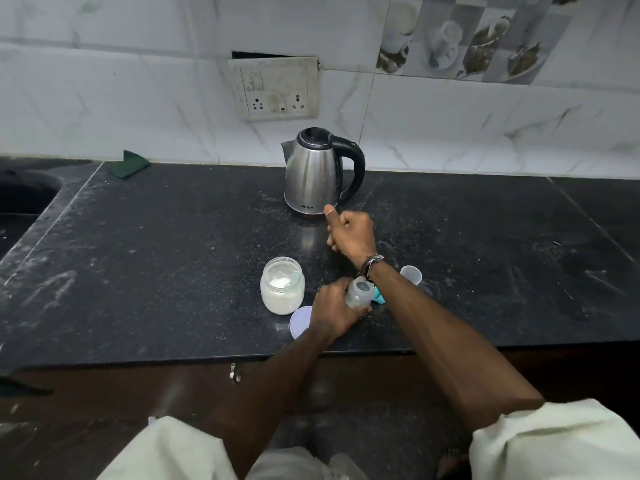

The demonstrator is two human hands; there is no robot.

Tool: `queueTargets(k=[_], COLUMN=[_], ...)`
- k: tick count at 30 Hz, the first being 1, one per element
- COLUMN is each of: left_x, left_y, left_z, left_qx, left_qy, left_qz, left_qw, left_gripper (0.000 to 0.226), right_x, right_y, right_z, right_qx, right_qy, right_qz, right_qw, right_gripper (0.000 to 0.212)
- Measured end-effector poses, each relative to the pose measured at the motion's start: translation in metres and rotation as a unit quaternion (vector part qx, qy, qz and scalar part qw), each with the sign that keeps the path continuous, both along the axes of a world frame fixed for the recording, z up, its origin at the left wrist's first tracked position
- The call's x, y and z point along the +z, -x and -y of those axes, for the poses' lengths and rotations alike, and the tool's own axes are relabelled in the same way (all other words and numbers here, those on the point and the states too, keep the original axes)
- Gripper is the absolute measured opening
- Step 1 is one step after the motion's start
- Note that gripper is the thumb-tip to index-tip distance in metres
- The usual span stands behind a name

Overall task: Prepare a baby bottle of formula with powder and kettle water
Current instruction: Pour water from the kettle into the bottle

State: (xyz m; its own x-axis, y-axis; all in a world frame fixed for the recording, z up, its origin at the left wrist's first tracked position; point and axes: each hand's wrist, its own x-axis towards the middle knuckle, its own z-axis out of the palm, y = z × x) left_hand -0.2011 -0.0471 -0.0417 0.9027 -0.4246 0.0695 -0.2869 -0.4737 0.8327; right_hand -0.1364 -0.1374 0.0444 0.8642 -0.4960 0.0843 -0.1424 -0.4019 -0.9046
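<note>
A steel kettle (313,174) with a black lid and handle stands at the back of the black counter. My right hand (351,233) hovers just in front of its base, fingers curled, thumb up, holding nothing visible. My left hand (334,311) grips an uncapped clear baby bottle (358,292) standing on the counter. To its left is an open glass jar of white powder (282,289), with its pale lid (299,320) lying in front. A blue bottle part (379,297) peeks out beside the bottle, partly hidden by my right wrist.
A clear plastic cap (411,274) sits right of my wrist. A green cloth (129,164) lies at the back left by the wall. A sink (24,192) opens at the far left. A switchboard (273,88) hangs above the kettle. The counter edge (207,358) runs below the bottle.
</note>
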Motion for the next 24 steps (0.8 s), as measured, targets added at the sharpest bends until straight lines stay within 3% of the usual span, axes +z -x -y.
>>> queueTargets(k=[8,18,24], left_x=[-0.009,-0.017,-0.026], left_y=[-0.002,-0.006,-0.011], left_z=[0.0,0.0,0.002], left_qx=[-0.003,-0.01,-0.009], left_qy=[0.012,0.029,0.036], left_qz=[0.007,-0.019,-0.029], left_qw=[1.0,0.999,0.999], left_gripper=[0.057,0.058,0.058], right_x=[0.006,0.026,0.03], right_y=[-0.032,-0.087,-0.129], right_z=[0.048,0.089,0.1], right_qx=[-0.095,-0.138,-0.14], right_qy=[-0.12,-0.083,-0.087], right_qz=[-0.023,-0.049,-0.048], right_qw=[0.988,0.986,0.985], right_gripper=[0.036,0.019,0.021])
